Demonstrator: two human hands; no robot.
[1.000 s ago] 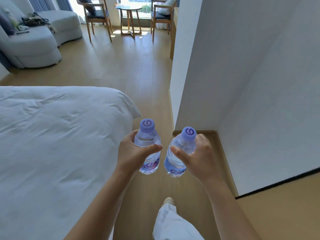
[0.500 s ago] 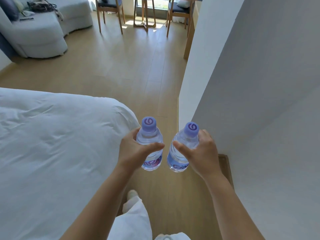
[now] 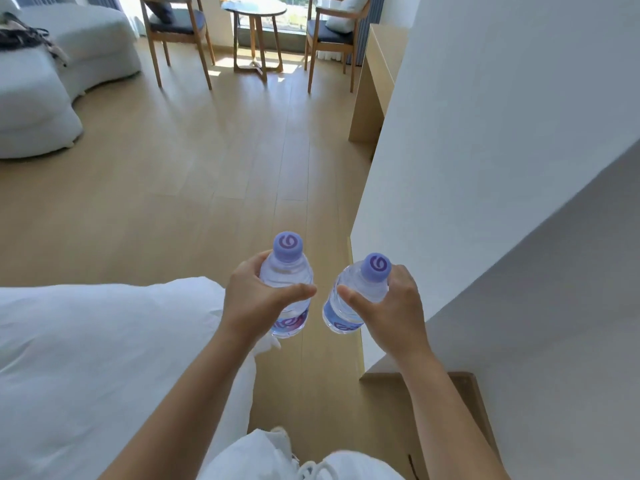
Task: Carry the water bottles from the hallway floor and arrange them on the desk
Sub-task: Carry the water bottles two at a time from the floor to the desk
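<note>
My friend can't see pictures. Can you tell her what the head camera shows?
A person walks holding a capped water bottle in each hand: left hand grips the left bottle, right hand grips the right bottle. A white bed is on the left; chairs and a round table stand ahead.

Person's left hand [image 3: 258, 299] grips one water bottle [image 3: 287, 282], right hand [image 3: 391, 310] grips another bottle [image 3: 349, 306]; both w/ purple caps, held apart over wood floor [image 3: 207, 174]. White bed [image 3: 104, 358] at left, white wall [image 3: 485, 133] at right. Desk [image 3: 372, 84], 2 chairs, round table [image 3: 254, 10] ahead by window.
</note>
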